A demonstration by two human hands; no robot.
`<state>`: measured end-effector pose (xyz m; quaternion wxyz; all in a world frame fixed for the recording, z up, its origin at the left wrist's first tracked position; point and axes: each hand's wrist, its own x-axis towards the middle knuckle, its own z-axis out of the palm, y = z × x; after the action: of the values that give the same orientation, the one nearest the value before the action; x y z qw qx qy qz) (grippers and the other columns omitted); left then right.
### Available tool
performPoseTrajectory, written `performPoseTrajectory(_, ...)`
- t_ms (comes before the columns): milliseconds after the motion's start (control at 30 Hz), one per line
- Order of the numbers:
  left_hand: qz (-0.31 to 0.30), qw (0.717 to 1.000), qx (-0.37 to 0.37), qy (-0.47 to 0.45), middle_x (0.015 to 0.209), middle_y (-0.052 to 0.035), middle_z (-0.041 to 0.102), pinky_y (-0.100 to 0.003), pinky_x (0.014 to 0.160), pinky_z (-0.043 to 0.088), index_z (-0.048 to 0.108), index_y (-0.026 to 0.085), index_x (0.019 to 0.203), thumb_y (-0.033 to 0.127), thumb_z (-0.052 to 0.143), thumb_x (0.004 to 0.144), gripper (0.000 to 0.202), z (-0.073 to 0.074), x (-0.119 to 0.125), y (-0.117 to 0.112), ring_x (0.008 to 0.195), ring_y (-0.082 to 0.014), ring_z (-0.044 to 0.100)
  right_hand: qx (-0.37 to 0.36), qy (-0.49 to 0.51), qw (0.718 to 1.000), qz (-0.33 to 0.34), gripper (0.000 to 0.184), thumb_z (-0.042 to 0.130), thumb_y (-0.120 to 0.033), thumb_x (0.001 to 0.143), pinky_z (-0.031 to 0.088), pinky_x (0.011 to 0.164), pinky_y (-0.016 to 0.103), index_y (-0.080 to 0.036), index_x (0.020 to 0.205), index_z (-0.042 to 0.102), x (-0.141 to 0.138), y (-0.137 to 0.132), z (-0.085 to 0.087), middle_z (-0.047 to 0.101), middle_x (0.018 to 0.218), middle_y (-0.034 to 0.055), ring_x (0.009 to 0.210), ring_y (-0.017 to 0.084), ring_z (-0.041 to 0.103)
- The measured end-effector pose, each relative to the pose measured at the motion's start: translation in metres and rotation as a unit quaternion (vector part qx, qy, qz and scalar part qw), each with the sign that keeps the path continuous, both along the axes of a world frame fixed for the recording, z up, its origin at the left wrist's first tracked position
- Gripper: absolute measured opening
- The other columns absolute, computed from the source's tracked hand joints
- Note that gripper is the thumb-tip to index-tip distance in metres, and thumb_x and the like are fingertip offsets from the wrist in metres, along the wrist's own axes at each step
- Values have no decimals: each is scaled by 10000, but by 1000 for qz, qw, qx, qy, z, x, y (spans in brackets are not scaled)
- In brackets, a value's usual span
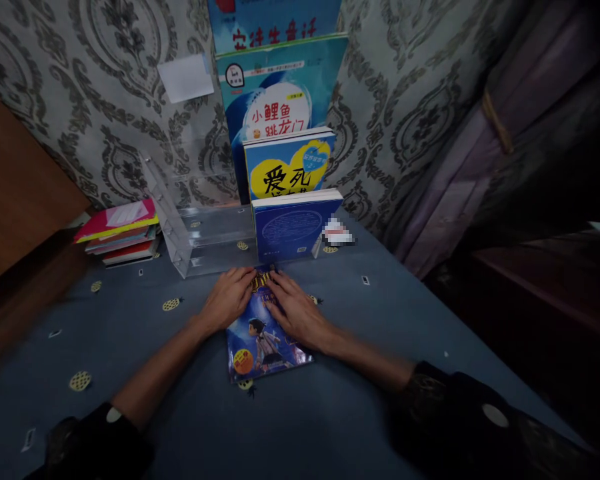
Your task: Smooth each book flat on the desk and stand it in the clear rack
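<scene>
Patterned wallpaper (120,40), a tied-back curtain (457,173) and a pineapple-print tablecloth (380,313) suggest a home.

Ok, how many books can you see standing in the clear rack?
4, front to back: dark-blue book, yellow-and-blue book, teal book, bright-blue book cut off at the picture's top. More may be hidden behind.
</scene>
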<state>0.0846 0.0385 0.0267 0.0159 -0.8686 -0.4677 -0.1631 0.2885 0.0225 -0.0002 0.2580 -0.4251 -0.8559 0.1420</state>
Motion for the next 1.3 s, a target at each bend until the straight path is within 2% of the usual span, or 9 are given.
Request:
performPoseTrajectory(200, -56, 998, -11, 15, 1380, -116, 612, -438, 1001, 450, 560, 149, 1372, 64, 420, 900, 499, 4, 16, 18, 1229, -258, 562, -23, -17, 1000, 1, 544, 461, -297, 977, 325, 1199, 567, -9, 1438, 485, -2, -3, 11, 427, 1535, 261, 1470, 360, 345)
performPoseTrajectory(367, -65, 997, -21, 31, 1403, -124, 601, -426, 981, 444, 557, 146, 1375, 92, 414, 927, 473, 6, 26, 26, 1247, -254, 561, -13, 2, 1000, 9, 492, 447, -288, 976, 331, 1189, 582, -39, 1389, 543, 1, -4, 12, 468, 1504, 251, 1450, 364, 378)
performPoseTrajectory(500, -69, 997, -12, 18, 1404, -116, 604, -419, 973, 440, 571, 165, 1364, 69, 405, 918, 486, 5, 26, 26, 1247, -242, 562, -1, 91, 996, 7, 433, 433, -253, 964, 419, 1143, 522, -150, 1368, 550, 7, -3, 9, 511, 1461, 185, 1375, 291, 484)
performPoseTrajectory(700, -99, 995, -27, 7, 1413, -113, 603, -432, 961, 442, 576, 165, 1369, 43, 394, 887, 529, 5, 23, 22, 1260, -245, 558, -52, 227, 971, -44, 435, 397, -271, 975, 496, 1047, 475, -178, 1394, 468, 14, 8, 4, 606, 1342, 161, 1210, 250, 617)
performPoseTrajectory(867, -122, 992, -38, 9, 1411, -107, 605, -434, 988, 428, 576, 183, 1378, 86, 402, 912, 506, 6, 25, 9, 1283, -241, 548, -80, 248, 962, -81, 421, 383, -385, 1004, 471, 1055, 470, -179, 1352, 499, 16, 16, -1, 663, 1284, 150, 1199, 253, 626)
performPoseTrajectory(1033, -155, 987, -39, 9, 1368, -96, 633, -444, 1010, 427, 595, 207, 1362, 149, 417, 955, 447, 9, 29, -11, 1277, -240, 555, -93, 268, 956, -77, 399, 366, -413, 1021, 500, 1011, 427, -189, 1305, 534, 16, 18, -3, 676, 1261, 133, 1169, 228, 647)
performPoseTrajectory(1200, -192, 980, -47, -2, 1337, -97, 651, -454, 1032, 429, 623, 212, 1327, 235, 435, 996, 381, 11, 32, -39, 1257, -242, 571, -85, 263, 959, -65, 422, 348, -473, 1031, 505, 989, 405, -205, 1277, 563, 16, 18, -2, 675, 1256, 116, 1167, 218, 644)
performPoseTrajectory(1300, -215, 974, -68, -5, 1361, -85, 641, -457, 1051, 416, 612, 212, 1333, 274, 408, 1026, 374, 13, 33, -59, 1267, -229, 567, -80, 247, 963, -65, 414, 337, -456, 1035, 499, 991, 404, -201, 1258, 575, 16, 17, 0, 679, 1246, 111, 1161, 217, 641)
